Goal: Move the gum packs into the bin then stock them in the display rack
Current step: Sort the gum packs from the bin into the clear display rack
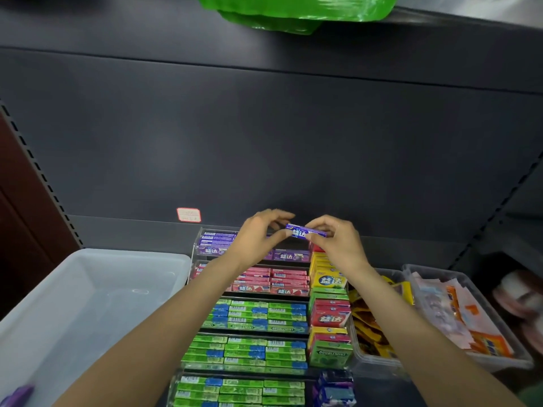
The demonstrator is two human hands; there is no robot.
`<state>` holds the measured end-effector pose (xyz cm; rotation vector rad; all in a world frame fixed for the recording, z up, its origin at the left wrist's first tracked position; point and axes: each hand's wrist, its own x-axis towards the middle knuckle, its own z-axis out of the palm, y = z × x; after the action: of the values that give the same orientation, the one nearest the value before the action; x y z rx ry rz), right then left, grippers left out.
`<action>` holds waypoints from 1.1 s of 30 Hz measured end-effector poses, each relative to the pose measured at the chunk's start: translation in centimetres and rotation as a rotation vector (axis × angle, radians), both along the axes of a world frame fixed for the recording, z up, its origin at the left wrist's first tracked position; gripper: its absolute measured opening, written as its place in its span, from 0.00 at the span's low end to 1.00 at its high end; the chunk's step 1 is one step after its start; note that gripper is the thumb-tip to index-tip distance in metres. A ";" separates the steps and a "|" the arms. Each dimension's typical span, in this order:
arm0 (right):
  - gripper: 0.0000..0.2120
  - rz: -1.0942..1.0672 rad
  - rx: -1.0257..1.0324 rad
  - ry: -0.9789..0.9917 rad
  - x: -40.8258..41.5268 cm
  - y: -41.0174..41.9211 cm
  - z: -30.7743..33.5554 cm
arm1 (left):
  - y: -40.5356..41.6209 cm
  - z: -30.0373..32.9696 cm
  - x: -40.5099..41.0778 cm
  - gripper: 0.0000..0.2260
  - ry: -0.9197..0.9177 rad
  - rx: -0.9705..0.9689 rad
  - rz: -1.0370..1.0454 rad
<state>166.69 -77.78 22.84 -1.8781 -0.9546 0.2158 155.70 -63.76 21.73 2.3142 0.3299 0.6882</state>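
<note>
Both hands pinch a single purple gum pack (305,231) by its ends: the left hand (258,236) at the left end, the right hand (332,239) at the right, holding it level above the top tier of the display rack (252,289). That tier carries purple packs, with pink and green tiers below. The translucent bin (88,304) stands just left of the rack. The step in hand appears to be stocking; the next move probably calls for lowering the pack squarely into the top purple row.

left hand (258,233): fingers pinching | right hand (335,239): pinching too, seemingly | forearms extended, converging
</note>
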 end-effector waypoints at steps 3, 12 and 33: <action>0.05 0.020 -0.007 -0.015 -0.2 0.1 -0.3 | 0.0 0.4 -0.1 0.08 0.002 0.066 0.004; 0.30 0.036 -0.480 -0.398 1.1 -0.8 -0.8 | 1.7 -1.5 -0.1 0.07 0.045 0.148 0.233; 0.27 -0.026 -0.489 -0.527 1.6 -0.6 -2.2 | 1.6 -2.2 1.9 0.13 0.554 0.348 0.079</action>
<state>168.27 -78.41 20.68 -2.4641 -1.3132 -0.0806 157.57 -62.17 19.58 2.8180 0.5912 0.1265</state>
